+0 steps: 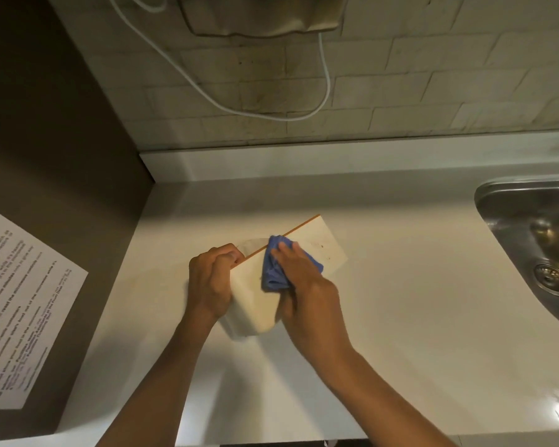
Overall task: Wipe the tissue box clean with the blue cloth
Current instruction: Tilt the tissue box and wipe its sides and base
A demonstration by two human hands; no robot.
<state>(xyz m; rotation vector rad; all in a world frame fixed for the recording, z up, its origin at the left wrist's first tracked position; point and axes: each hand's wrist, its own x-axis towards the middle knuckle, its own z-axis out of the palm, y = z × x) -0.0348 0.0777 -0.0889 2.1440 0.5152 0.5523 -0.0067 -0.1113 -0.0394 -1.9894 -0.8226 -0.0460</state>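
A white tissue box (320,245) with a thin wooden-coloured top edge lies tilted on the pale counter (417,317), a tissue showing at its upper left. My left hand (210,280) grips the box's left end and holds it steady. My right hand (307,285) presses a bunched blue cloth (273,272) against the box's broad white side, fingers spread over the cloth. A few small dark specks show on the box to the right of the cloth.
A steel sink (530,237) with a drain is set into the counter at the right. A dark brown appliance side (46,188) carrying a printed paper notice (17,311) stands at the left. White cables (271,108) hang on the tiled wall behind.
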